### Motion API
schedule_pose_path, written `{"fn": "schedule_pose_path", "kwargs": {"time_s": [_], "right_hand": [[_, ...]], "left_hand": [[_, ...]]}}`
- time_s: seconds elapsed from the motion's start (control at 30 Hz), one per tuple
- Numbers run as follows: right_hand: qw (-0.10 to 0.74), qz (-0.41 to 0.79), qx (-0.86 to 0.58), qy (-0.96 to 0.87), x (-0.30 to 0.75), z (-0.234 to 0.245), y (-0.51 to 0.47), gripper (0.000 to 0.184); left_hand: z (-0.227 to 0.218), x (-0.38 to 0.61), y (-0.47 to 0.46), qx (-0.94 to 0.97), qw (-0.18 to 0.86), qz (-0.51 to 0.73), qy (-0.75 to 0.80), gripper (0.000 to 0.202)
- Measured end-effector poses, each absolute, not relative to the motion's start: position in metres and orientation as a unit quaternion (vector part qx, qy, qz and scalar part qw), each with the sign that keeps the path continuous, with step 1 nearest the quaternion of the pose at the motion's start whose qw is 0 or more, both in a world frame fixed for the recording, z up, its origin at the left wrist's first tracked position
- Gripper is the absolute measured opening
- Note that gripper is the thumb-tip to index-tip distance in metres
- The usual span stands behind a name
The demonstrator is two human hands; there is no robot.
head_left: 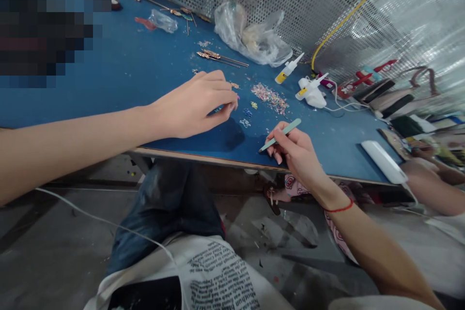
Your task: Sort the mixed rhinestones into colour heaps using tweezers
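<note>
Head view: left hand (191,111) hangs over the blue counter (109,72), fingers (218,85) curled and pressed together on a small teal piece (218,109), the grip partly hidden. Right hand (296,155) pinches mint-green tweezers (281,134), tips near the counter's edge. Loose rhinestones (269,98) lie just beside both hands; gilt hair clips (218,58) lie farther off. Risk: a slack pinch could drop the piece among the rhinestones; a careless knuckle or tweezer sweep could scatter them over the edge.

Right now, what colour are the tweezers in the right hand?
Pale mint green tweezers, best seen in the head view.
</note>
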State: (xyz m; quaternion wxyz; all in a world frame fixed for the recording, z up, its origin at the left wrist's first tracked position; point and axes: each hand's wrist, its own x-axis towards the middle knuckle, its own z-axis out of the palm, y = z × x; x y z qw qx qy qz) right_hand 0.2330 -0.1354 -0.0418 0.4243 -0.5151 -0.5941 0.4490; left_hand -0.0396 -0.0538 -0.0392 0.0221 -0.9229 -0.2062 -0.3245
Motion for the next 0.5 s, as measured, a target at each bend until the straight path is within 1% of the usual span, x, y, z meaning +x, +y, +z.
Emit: {"fn": "schedule_pose_path", "kwargs": {"time_s": [0.27, 0.5], "right_hand": [[0.395, 0.394, -0.512, -0.653, 0.231, -0.0394, -0.1379, 0.045], [0.386, 0.337, -0.501, -0.697, 0.2257, -0.0366, -0.1425, 0.045]], "left_hand": [[-0.0395, -0.0398, -0.0526, -0.923, 0.021, -0.324, -0.206, 0.03], [-0.0396, -0.0381, -0.0535, -0.924, 0.015, -0.321, -0.208, 0.029]]}}
